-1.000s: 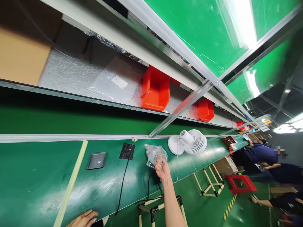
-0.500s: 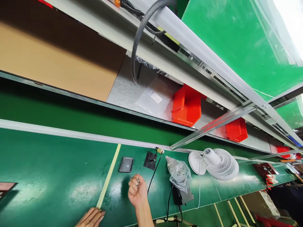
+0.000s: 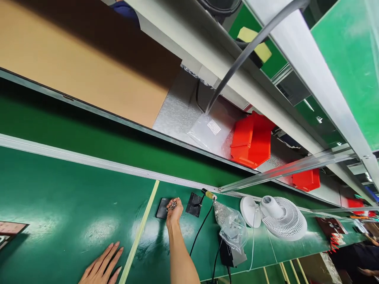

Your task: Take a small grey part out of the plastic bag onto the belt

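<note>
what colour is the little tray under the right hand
Dark grey to black tray, seen in the head view, just beneath the right hand.

No legible text; label on the plastic bag (image 3: 213, 127) too small.

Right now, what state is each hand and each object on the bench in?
Right hand: closed on a cluster of small metal parts, over the small dark tray.
Left hand: open, flat on the green bench.
Small dark tray: lying flat, partly hidden by the hand.
Clear plastic bag: crumpled, mouth state unclear.
White desk fan: tipped on its side.
Red bin: on the shelf, contents hidden.
</note>
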`<action>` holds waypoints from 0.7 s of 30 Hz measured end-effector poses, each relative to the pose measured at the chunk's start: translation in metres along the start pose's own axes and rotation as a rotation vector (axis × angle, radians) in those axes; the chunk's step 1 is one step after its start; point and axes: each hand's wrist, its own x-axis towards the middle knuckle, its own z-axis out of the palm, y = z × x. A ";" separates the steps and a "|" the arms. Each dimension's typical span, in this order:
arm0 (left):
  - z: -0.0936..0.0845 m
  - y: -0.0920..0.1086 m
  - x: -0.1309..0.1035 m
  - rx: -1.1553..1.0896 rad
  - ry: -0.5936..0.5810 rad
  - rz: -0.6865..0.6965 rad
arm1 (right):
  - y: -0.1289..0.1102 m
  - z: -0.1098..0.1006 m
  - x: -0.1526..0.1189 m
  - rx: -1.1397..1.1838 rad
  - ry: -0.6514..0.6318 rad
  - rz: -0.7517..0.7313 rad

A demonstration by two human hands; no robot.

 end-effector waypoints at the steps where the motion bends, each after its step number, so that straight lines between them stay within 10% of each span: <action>1: 0.000 0.000 -0.001 -0.001 -0.025 -0.006 | 0.004 -0.001 0.001 -0.028 0.007 -0.038; 21: -0.013 0.007 0.005 0.012 -0.005 -0.015 | 0.013 -0.002 -0.026 -0.496 0.013 -0.360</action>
